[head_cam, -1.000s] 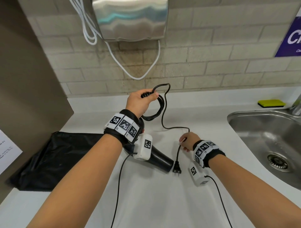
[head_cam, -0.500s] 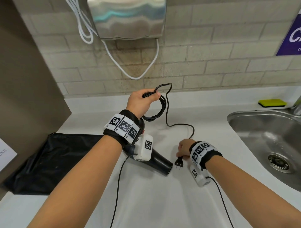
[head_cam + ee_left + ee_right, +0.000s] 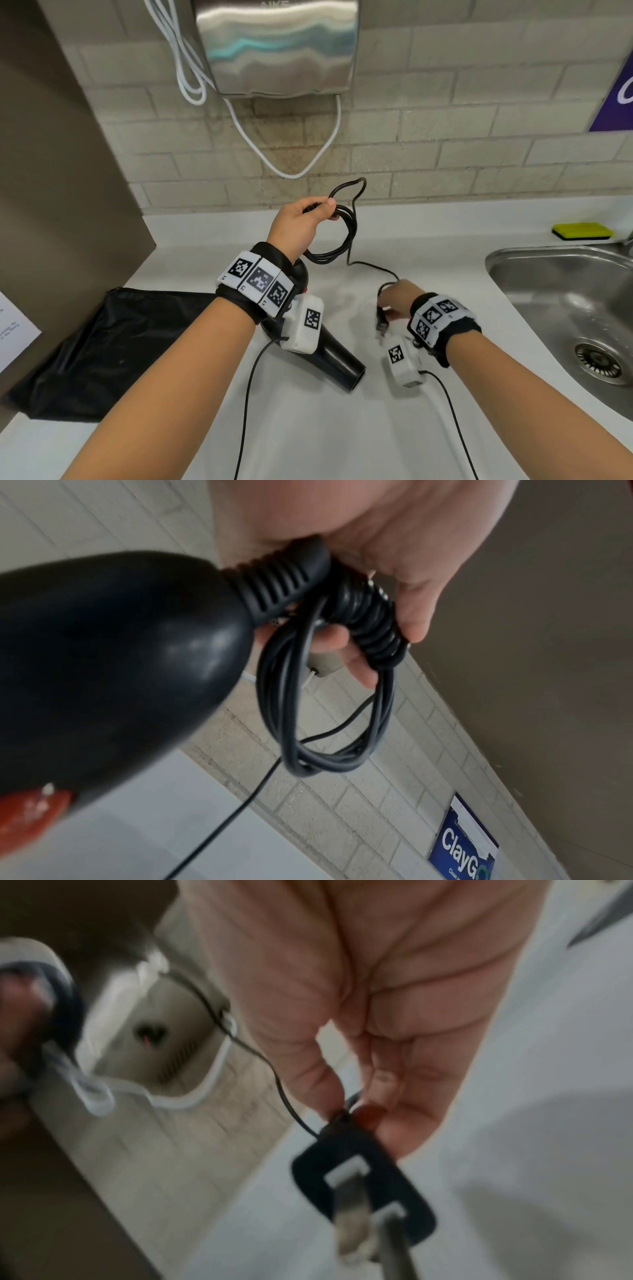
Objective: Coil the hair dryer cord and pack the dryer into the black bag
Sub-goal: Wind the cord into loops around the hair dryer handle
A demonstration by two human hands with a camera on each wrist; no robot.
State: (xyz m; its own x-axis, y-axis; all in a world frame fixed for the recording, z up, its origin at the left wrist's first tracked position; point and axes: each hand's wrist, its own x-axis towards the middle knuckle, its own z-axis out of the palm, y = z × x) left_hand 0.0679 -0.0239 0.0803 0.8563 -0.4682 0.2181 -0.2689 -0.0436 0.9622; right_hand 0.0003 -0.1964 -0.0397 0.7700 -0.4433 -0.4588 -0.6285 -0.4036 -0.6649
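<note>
Above the counter (image 3: 308, 428), left hand (image 3: 298, 226) grips coiled cord (image 3: 346, 236); right hand (image 3: 394, 301) pinches plug (image 3: 381, 322), prongs downward

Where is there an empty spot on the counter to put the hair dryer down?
Bare counter lies near you, between the two forearms, and along the back wall between the cord coil and the yellow sponge. It is crowded in the middle: hair dryer, plug, both hands. The black bag fills the left side, the sink the right.
</note>
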